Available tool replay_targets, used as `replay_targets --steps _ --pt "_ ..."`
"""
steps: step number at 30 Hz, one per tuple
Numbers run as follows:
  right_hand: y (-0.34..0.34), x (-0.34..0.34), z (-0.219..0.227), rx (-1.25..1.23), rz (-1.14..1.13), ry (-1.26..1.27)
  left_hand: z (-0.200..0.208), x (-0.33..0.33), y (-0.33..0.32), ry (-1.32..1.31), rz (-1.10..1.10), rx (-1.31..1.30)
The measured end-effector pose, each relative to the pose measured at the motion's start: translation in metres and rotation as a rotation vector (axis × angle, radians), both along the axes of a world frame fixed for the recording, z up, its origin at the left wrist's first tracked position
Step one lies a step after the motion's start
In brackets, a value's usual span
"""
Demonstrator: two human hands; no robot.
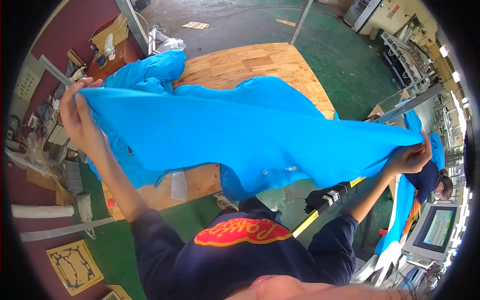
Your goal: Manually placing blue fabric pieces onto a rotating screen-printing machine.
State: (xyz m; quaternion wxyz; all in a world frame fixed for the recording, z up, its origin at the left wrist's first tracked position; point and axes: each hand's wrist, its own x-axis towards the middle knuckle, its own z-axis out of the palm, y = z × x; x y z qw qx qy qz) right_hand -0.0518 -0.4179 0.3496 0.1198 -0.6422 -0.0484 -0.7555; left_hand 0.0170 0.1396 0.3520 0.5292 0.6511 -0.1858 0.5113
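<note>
A bright blue fabric piece [240,127] is stretched wide between my two raised hands, its lower part hanging in a loose fold with a small white mark on it. My left hand [79,117] is closed on its upper left corner. At the far right end, my right hand [412,157] pinches the other corner between thumb and fingers. Behind and below, a heap of the same blue fabric [145,70] lies on the wooden table [255,60], partly hidden by the held piece. I cannot tell whether the piece is a whole garment or a cut panel.
A clear plastic sheet [179,185] lies at the table's near edge. To the right stand a machine with a screen [440,227], a black and yellow bar [327,200], and a co-worker [425,182] beside more blue fabric. Clutter and a tan board [75,267] line the left side.
</note>
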Motion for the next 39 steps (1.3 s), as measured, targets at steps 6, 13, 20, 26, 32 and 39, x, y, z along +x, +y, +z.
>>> replay_targets --steps 6,13,20,26,32,39 --pt "0.011 0.050 0.013 -0.084 -0.025 0.352 -0.005 0.048 0.021 0.236 0.098 -0.026" --pt "0.026 0.191 -0.112 0.080 0.176 1.017 -0.133 0.156 0.035 0.440 0.240 0.476" --pt "0.020 0.330 -0.328 0.238 0.463 1.250 -0.324 0.216 0.026 0.914 0.302 0.549" --pt "0.044 0.356 -0.397 0.391 0.355 1.300 -0.359 0.240 0.013 1.157 0.391 0.603" --pt "0.065 0.368 -0.360 0.378 0.354 1.189 -0.356 0.260 0.015 0.850 0.496 0.376" --pt "0.071 0.370 -0.383 0.208 0.329 1.265 -0.344 0.245 -0.009 0.700 0.563 0.537"
